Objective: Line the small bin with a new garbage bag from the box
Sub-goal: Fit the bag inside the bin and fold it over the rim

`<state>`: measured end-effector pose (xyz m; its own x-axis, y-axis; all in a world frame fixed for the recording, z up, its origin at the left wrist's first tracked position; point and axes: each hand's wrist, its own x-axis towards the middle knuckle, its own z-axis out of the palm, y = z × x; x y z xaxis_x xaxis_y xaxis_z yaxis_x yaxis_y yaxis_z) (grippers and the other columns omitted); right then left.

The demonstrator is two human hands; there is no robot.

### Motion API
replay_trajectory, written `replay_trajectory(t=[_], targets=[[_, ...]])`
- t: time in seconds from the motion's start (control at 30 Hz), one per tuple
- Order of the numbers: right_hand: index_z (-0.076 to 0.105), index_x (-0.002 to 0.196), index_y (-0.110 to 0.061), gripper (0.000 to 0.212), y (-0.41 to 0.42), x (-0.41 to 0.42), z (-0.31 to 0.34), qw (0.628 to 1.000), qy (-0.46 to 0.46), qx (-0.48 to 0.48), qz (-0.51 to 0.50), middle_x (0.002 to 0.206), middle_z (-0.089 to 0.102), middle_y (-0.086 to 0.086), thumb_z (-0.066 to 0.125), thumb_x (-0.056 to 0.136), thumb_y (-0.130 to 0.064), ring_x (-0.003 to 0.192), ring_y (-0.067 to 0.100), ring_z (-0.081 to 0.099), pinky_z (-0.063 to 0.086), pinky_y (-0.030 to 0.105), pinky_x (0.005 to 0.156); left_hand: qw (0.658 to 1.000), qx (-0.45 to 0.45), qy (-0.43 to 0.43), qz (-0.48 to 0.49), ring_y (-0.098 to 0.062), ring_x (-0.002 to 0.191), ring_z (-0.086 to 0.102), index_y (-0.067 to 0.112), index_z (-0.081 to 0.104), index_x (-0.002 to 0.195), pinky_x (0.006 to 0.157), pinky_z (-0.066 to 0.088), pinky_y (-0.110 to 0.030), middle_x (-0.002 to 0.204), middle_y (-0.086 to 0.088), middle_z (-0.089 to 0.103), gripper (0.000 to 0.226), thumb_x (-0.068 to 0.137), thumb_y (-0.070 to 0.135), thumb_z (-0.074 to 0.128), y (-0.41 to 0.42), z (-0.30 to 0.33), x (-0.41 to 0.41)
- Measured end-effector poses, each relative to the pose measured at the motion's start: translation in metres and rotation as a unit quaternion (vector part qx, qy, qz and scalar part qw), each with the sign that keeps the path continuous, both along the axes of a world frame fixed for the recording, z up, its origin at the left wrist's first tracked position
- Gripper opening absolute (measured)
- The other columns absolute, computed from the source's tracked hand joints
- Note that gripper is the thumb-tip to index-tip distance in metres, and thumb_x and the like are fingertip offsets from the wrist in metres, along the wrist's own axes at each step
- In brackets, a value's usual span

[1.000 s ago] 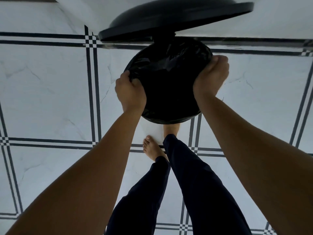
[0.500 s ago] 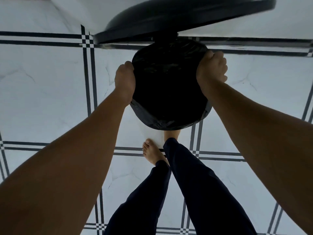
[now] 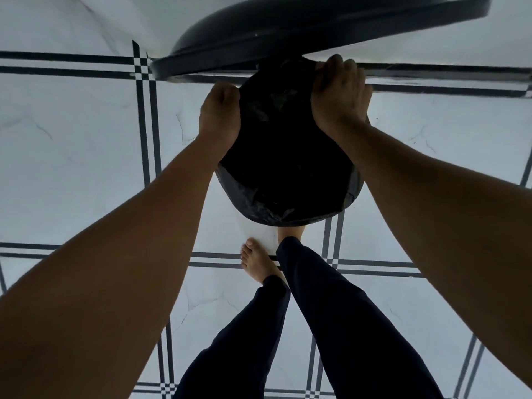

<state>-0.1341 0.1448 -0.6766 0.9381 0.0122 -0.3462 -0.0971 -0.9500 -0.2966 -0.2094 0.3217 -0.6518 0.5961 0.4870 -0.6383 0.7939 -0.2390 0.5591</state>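
The small bin (image 3: pixel 288 168) stands on the tiled floor (image 3: pixel 72 139) at my feet, lid (image 3: pixel 316 33) raised, with the black garbage bag (image 3: pixel 276 208) already folded over its near rim. My left hand (image 3: pixel 220 116) and right hand (image 3: pixel 339 93) each pinch bag film at the far rim, apparently seating the final section; only that remains.

We see both hands farther along the bin's rim than a second ago: the left hand (image 3: pixel 220 116) up its left edge, the right hand (image 3: pixel 339 96) at the far edge under the raised lid (image 3: pixel 316 33). The garbage bag (image 3: pixel 273 208) now overhangs the near edge more.
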Motion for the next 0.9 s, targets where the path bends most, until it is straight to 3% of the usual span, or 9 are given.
replay_trajectory(t=[0.1,0.2,0.27,0.37,0.5,0.6,0.67,0.8,0.9], targets=[[0.056,0.121,-0.014,0.043,-0.001,-0.009,0.008,1.0,0.004,-0.001,0.006,0.121,0.06,0.008,0.028,0.104,-0.043,0.118,0.03,0.051,0.035,0.046,0.099,0.997,0.064,-0.001,-0.038,-0.024,0.093,0.059,0.017,0.062,0.099,0.087,0.048,-0.04,0.095,-0.005,0.064,0.028,0.098,0.026,0.036,-0.001,-0.004,-0.002],[0.059,0.129,-0.016,0.049,-0.007,-0.035,0.02,0.996,-0.074,-0.013,0.044,0.127,0.061,0.01,0.033,0.1,-0.046,0.12,0.032,0.053,0.037,0.046,0.106,0.979,0.184,-0.017,-0.083,-0.032,0.126,0.055,0.021,0.064,0.132,0.105,0.039,-0.05,0.133,-0.008,0.065,0.041,0.101,0.037,0.042,-0.008,0.014,-0.016],[0.06,0.132,-0.012,0.049,-0.011,-0.053,0.037,0.992,-0.102,0.012,0.076,0.13,0.062,0.014,0.037,0.101,-0.042,0.121,0.035,0.054,0.042,0.046,0.104,0.969,0.209,-0.018,-0.127,-0.033,0.133,0.048,0.021,0.057,0.143,0.108,0.035,-0.05,0.144,-0.009,0.058,0.046,0.103,0.039,0.043,-0.019,0.032,-0.031],[0.062,0.128,-0.006,0.045,-0.012,-0.077,0.077,0.99,-0.067,0.057,0.114,0.124,0.065,0.019,0.041,0.102,-0.037,0.118,0.038,0.056,0.049,0.046,0.095,0.957,0.207,-0.032,-0.2,-0.036,0.127,0.05,0.02,0.056,0.143,0.102,0.038,-0.049,0.14,-0.012,0.059,0.047,0.102,0.04,0.043,-0.033,0.064,-0.055],[0.067,0.122,-0.009,0.038,-0.014,-0.105,0.142,0.979,-0.065,0.114,0.155,0.113,0.07,0.012,0.045,0.102,-0.033,0.108,0.032,0.061,0.054,0.041,0.085,0.951,0.194,-0.063,-0.232,-0.036,0.119,0.055,0.018,0.063,0.133,0.098,0.043,-0.047,0.133,-0.011,0.065,0.042,0.103,0.039,0.044,-0.043,0.12,-0.082],[0.069,0.103,-0.012,0.031,-0.013,-0.114,0.196,0.968,-0.084,0.159,0.173,0.097,0.071,0.004,0.043,0.103,-0.03,0.094,0.024,0.062,0.055,0.038,0.077,0.944,0.192,-0.122,-0.238,-0.033,0.098,0.062,0.02,0.066,0.099,0.086,0.05,-0.044,0.099,-0.005,0.07,0.036,0.101,0.04,0.036,-0.041,0.171,-0.095],[0.067,0.094,-0.012,0.03,-0.009,-0.114,0.233,0.959,-0.12,0.18,0.181,0.087,0.067,0.002,0.043,0.103,-0.028,0.085,0.02,0.059,0.053,0.036,0.074,0.944,0.197,-0.165,-0.209,-0.026,0.09,0.058,0.017,0.062,0.088,0.081,0.047,-0.038,0.088,-0.003,0.065,0.034,0.103,0.034,0.037,-0.038,0.202,-0.1],[0.067,0.104,-0.008,0.021,-0.001,-0.099,0.282,0.936,-0.265,0.182,0.145,0.097,0.066,0.007,0.05,0.101,-0.021,0.091,0.025,0.058,0.047,0.038,0.082,0.933,0.233,-0.25,-0.115,-0.018,0.079,0.044,0.016,0.046,0.078,0.071,0.029,-0.024,0.077,0.002,0.05,0.029,0.105,0.028,0.045,-0.031,0.246,-0.09],[0.065,0.12,-0.011,0.032,0.0,-0.08,0.287,0.94,-0.275,0.115,0.167,0.116,0.066,0.005,0.042,0.105,-0.026,0.11,0.027,0.059,0.043,0.042,0.092,0.916,0.249,-0.304,-0.087,-0.019,0.087,0.052,0.009,0.06,0.089,0.08,0.039,-0.029,0.087,0.0,0.061,0.028,0.104,0.03,0.048,-0.031,0.254,-0.071]])
